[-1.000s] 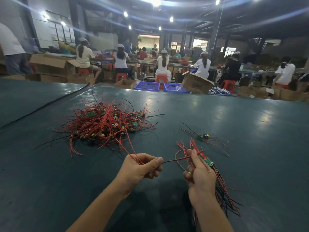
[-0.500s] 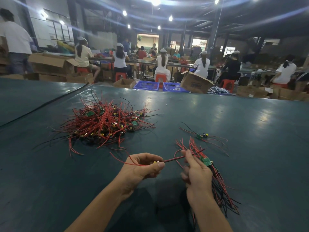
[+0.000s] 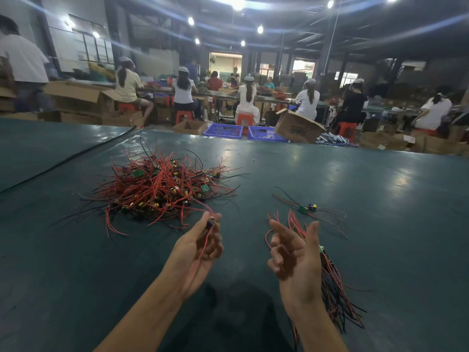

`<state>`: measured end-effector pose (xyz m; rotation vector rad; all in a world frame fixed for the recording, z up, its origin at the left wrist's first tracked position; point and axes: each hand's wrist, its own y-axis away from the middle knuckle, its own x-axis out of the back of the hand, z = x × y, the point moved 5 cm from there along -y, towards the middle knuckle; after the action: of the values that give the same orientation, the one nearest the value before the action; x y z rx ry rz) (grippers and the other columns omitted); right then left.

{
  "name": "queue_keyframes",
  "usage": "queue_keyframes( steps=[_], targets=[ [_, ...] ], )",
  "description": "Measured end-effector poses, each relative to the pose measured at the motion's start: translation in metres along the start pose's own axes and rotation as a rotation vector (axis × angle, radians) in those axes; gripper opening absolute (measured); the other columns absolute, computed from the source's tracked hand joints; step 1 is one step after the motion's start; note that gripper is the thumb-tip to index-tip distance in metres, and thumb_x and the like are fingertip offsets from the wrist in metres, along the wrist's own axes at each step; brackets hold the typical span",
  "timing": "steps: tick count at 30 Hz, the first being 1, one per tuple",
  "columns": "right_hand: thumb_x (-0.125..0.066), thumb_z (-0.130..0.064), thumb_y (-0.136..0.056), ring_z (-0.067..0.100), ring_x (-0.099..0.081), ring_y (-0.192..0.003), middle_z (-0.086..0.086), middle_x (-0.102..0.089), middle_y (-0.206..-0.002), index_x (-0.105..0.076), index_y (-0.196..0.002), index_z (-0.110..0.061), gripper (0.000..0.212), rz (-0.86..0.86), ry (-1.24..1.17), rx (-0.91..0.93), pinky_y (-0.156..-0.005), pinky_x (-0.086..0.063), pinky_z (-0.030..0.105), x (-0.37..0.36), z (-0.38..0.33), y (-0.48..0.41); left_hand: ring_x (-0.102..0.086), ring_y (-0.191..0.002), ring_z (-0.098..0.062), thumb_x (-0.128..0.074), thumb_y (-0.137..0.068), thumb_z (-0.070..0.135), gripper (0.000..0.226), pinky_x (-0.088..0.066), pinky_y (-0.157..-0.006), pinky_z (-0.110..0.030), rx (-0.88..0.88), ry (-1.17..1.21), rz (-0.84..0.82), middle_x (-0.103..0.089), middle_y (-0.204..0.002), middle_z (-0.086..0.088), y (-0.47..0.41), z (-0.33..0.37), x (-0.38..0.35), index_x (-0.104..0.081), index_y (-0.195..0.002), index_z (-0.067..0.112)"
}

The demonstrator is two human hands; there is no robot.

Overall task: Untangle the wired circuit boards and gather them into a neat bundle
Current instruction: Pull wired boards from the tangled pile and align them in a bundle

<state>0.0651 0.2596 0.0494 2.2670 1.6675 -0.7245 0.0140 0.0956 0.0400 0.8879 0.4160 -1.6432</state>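
Hands now apart, wire no longer stretched between them; head view: left hand [image 3: 200, 247] palm up, fingertips pinching red-wired board [image 3: 210, 224] just beside tangled pile [image 3: 162, 189] on table [image 3: 380, 189]; right hand [image 3: 297, 257] palm up, fingers loosely curled, nothing in palm; bundle [image 3: 335, 288] lying just behind it, contact unclear; lone board [image 3: 305, 207] beyond.
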Motion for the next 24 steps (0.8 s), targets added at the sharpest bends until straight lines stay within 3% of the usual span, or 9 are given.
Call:
queue_keyframes(
  steps=[4, 6, 8, 10, 12, 15, 18, 21, 24],
  targets=[
    [-0.064, -0.058, -0.07, 0.011, -0.037, -0.046, 0.0, -0.05, -0.059, -0.078, -0.083, -0.013, 0.049, -0.018, 0.298, -0.093, -0.044, -0.032, 0.021, -0.008, 0.016, 0.004, -0.055, -0.044, -0.01, -0.081, -0.054, 0.031, 0.059, -0.046, -0.042, -0.02, 0.041, -0.397, -0.077, -0.063, -0.063, -0.003, 0.0, -0.011, -0.005, -0.065, -0.106, 0.009],
    [-0.069, -0.052, -0.067, 0.02, -0.047, -0.055, 0.008, -0.055, -0.062, -0.077, -0.079, -0.007, 0.046, -0.051, 0.337, -0.107, -0.055, -0.041, 0.029, -0.016, 0.024, 0.008, -0.058, -0.05, -0.012, -0.089, -0.056, 0.033, 0.067, -0.045, -0.045, -0.021, 0.075, -0.538, -0.164, -0.066, -0.073, -0.008, 0.003, -0.018, -0.006, -0.063, -0.114, 0.011],
    [-0.07, -0.05, -0.064, 0.021, -0.051, -0.058, 0.013, -0.058, -0.063, -0.077, -0.074, -0.009, 0.043, -0.04, 0.334, -0.123, -0.057, -0.043, 0.029, -0.019, 0.027, 0.011, -0.059, -0.056, -0.014, -0.091, -0.055, 0.042, 0.07, -0.047, -0.048, -0.022, 0.072, -0.586, -0.19, -0.068, -0.079, -0.012, 0.006, -0.02, -0.007, -0.065, -0.113, 0.013],
    [-0.069, -0.047, -0.071, 0.024, -0.051, -0.061, 0.017, -0.059, -0.069, -0.078, -0.075, -0.01, 0.038, -0.012, 0.29, -0.144, -0.056, -0.042, 0.029, -0.018, 0.027, 0.013, -0.058, -0.052, -0.014, -0.08, -0.074, 0.04, 0.049, -0.048, -0.047, -0.021, 0.065, -0.471, -0.14, -0.069, -0.077, -0.012, 0.004, -0.022, -0.005, -0.066, -0.111, 0.011],
    [-0.066, -0.039, -0.081, 0.027, -0.048, -0.062, 0.019, -0.057, -0.072, -0.079, -0.078, -0.011, 0.031, 0.017, 0.208, -0.151, -0.054, -0.038, 0.026, -0.016, 0.025, 0.012, -0.06, -0.05, -0.014, -0.059, -0.093, 0.022, 0.024, -0.05, -0.045, -0.022, 0.097, -0.324, -0.073, -0.068, -0.069, -0.011, 0.002, -0.026, -0.003, -0.064, -0.112, 0.009],
    [-0.065, -0.032, -0.08, 0.012, -0.048, -0.041, 0.007, -0.057, -0.055, -0.078, -0.08, -0.009, 0.027, 0.052, 0.136, -0.111, -0.037, -0.037, 0.019, -0.016, 0.019, 0.013, -0.061, -0.053, -0.015, -0.065, -0.084, 0.004, 0.023, -0.051, -0.049, -0.024, 0.076, -0.386, -0.129, -0.068, -0.071, -0.011, 0.002, -0.036, -0.002, -0.059, -0.106, 0.006],
    [-0.062, -0.028, -0.083, 0.012, -0.067, -0.055, 0.008, -0.072, -0.067, -0.079, -0.08, -0.011, 0.024, -0.03, 0.172, -0.068, -0.05, -0.055, 0.022, -0.021, 0.016, 0.013, -0.058, -0.055, -0.014, -0.078, -0.076, 0.031, 0.017, -0.049, -0.054, -0.024, 0.034, -0.559, -0.269, -0.063, -0.068, -0.005, 0.01, -0.042, -0.011, -0.069, -0.083, 0.018],
    [-0.057, -0.016, -0.091, 0.017, -0.073, -0.075, 0.012, -0.076, -0.083, -0.078, -0.084, -0.008, 0.023, -0.101, 0.221, -0.051, -0.068, -0.06, 0.025, -0.027, 0.016, 0.015, -0.054, -0.052, -0.013, -0.074, -0.075, 0.054, 0.036, -0.046, -0.053, -0.022, -0.078, -0.608, -0.198, -0.059, -0.062, -0.006, 0.009, -0.037, -0.014, -0.071, -0.068, 0.019],
    [-0.057, -0.015, -0.093, 0.013, -0.071, -0.066, 0.004, -0.075, -0.074, -0.08, -0.077, -0.016, 0.027, -0.065, 0.272, -0.04, -0.06, -0.056, 0.02, -0.027, 0.017, 0.015, -0.05, -0.05, -0.014, -0.068, -0.072, 0.052, 0.043, -0.045, -0.054, -0.023, -0.229, -0.623, -0.155, -0.056, -0.059, -0.01, 0.009, -0.031, -0.015, -0.069, -0.07, 0.009]
  ],
)
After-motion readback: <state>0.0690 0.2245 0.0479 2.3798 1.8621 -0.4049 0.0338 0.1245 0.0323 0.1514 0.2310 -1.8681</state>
